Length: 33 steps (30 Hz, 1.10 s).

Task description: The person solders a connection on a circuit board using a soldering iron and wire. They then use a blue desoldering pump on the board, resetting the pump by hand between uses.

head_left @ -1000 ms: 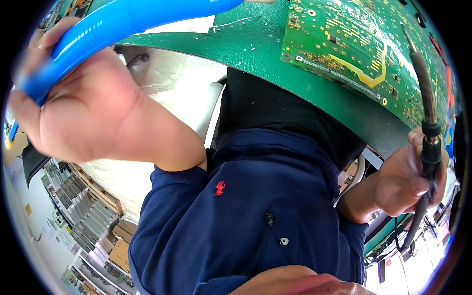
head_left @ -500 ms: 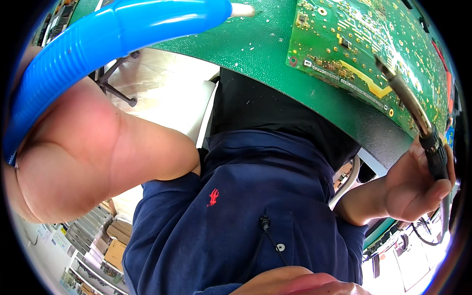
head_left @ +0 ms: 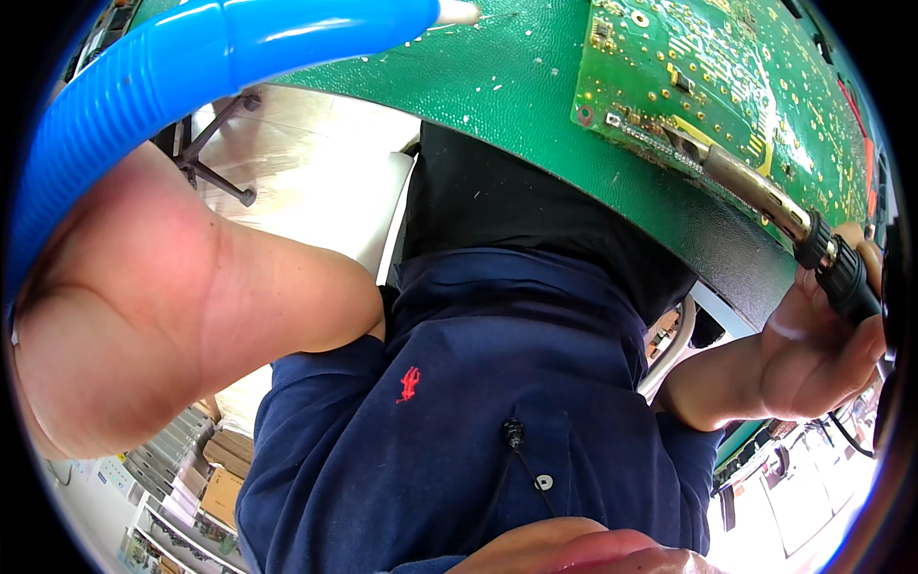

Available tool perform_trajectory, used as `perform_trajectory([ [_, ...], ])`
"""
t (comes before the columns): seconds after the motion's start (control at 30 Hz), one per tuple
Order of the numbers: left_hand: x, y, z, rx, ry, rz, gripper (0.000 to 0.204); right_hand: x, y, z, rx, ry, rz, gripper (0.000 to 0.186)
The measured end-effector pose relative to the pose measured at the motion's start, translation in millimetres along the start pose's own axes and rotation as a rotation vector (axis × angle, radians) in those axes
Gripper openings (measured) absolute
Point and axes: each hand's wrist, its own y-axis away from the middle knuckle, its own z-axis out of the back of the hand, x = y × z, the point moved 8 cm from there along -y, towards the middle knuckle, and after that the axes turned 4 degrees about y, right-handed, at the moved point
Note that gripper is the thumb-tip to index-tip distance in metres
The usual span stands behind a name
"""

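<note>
My left hand (head_left: 143, 297) is wrapped round a blue solder sucker (head_left: 239, 43) with a ribbed grip. Its pale nozzle points right over the green mat; the fingertips are mostly hidden behind the tube. On the right, my right hand (head_left: 813, 368) grips a soldering iron (head_left: 760, 196) by its black handle, with the metal barrel slanting up and left. Its tip is over the near edge of a green circuit board (head_left: 636, 81), by a long row of pins. Whether the tip touches the board I cannot tell.
The board lies on a green work mat (head_left: 516, 105) flecked with pale bits, along the table's curved-looking edge. A chair leg base (head_left: 215, 153) stands on the floor at left. Cardboard boxes (head_left: 225, 483) and shelving are at lower left. A dark cable (head_left: 849, 435) hangs below my right hand.
The soldering iron has swung down and left, bringing its tip towards the pin row at the board's near edge. The solder sucker has shifted slightly up and left in view.
</note>
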Motion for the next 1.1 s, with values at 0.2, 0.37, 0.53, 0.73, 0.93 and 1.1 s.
perform_trajectory([
  [0.2,2.1,1.7,-0.2,-0.001,-0.003,0.003,0.028,-0.6,14.1,-6.4,-0.465,0.178,0.067,0.049],
  [0.37,-1.3,4.3,1.2,-0.009,-0.015,-0.006,0.028,2.2,7.1,-7.8,-0.142,0.034,0.149,0.048],
  [0.53,2.7,6.0,-0.3,-0.005,-0.018,0.001,0.028,9.9,13.9,-31.9,-0.308,0.553,0.191,0.043],
  [0.73,2.3,6.8,0.5,-0.009,-0.028,-0.001,0.028,7.1,5.4,-37.7,-0.14,0.353,0.19,0.042],
  [0.93,3.3,8.1,0.5,-0.011,-0.038,0.001,0.028,9.7,-0.5,-45.4,0.024,0.224,0.185,0.039],
  [1.1,3.2,9.9,-1.8,-0.011,-0.041,0.001,0.028,15.9,-1.6,-57.9,0.078,0.277,0.265,0.039],
])
